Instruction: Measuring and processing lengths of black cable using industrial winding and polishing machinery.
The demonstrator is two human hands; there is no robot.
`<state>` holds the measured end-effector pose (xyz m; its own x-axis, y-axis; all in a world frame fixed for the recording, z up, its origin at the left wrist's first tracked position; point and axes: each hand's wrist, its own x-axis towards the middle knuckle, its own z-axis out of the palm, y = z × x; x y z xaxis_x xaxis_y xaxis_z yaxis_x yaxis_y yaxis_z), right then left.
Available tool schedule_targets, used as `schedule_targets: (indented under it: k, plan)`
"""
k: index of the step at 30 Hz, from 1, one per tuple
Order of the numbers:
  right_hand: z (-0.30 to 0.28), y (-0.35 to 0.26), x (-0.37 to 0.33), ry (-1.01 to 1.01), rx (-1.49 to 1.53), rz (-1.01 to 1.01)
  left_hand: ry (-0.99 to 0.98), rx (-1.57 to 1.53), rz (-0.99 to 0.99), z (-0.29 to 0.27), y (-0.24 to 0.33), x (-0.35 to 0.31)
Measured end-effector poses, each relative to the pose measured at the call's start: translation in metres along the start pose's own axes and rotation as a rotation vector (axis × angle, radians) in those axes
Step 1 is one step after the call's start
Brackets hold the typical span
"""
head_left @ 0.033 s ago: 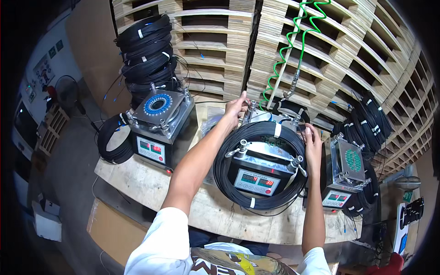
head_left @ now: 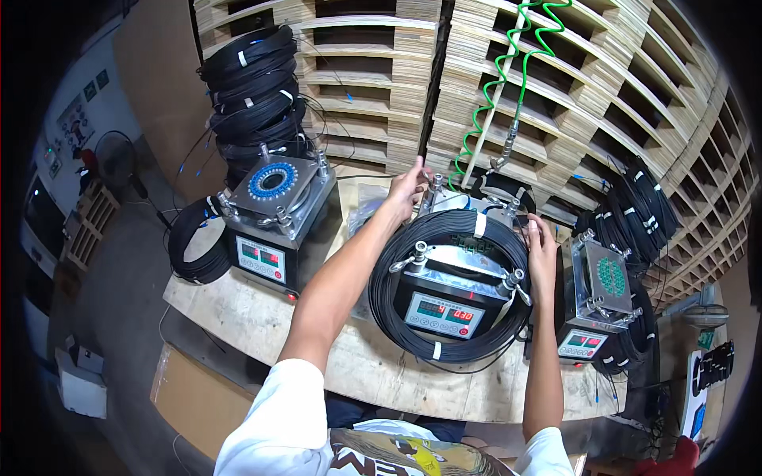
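A polishing-type machine (head_left: 476,266) with a metal top plate and a lit front panel (head_left: 444,315) stands in the middle of the bench. A coil of thin black cable (head_left: 389,317), bound with white tape, rings it. My left hand (head_left: 406,192) is closed at the far-left corner post (head_left: 435,184), its fingertips on the clamp lever there, which is mostly hidden. At the far-right corner my right hand (head_left: 542,247) has its fingers bent together beside the post (head_left: 513,206); what they hold is hidden. Two near clamp posts, left (head_left: 420,252) and right (head_left: 514,279), show their levers uncovered.
Similar machines flank it, left (head_left: 262,258) with a blue ring of connectors and right (head_left: 583,343) with green ones. Black cable coils are stacked at the back left (head_left: 258,103) and right (head_left: 643,210). Wooden pallets (head_left: 373,71) rise behind; a green coiled hose (head_left: 480,119) hangs down.
The red digits on the left and middle machine panels have changed. Both hands stay at their corners, with hardly any shift.
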<state>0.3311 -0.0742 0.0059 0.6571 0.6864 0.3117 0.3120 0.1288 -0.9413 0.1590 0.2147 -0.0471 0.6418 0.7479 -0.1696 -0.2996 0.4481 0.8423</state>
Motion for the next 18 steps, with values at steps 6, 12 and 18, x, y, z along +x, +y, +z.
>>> schedule_targets:
  k: [6, 12, 18]
  plan:
    - [-0.003, 0.005, -0.001, 0.074, -0.174, -0.081, 0.003, -0.057, 0.074, 0.011, -0.01, -0.015]
    - [-0.005, 0.011, 0.001, 0.066, -0.208, -0.071, 0.045, 0.081, 0.164, 0.005, 0.004, 0.03]
    - [0.0, 0.007, -0.001, 0.058, -0.15, -0.061, 0.166, 0.3, 0.267, 0.05, 0.019, 0.039]
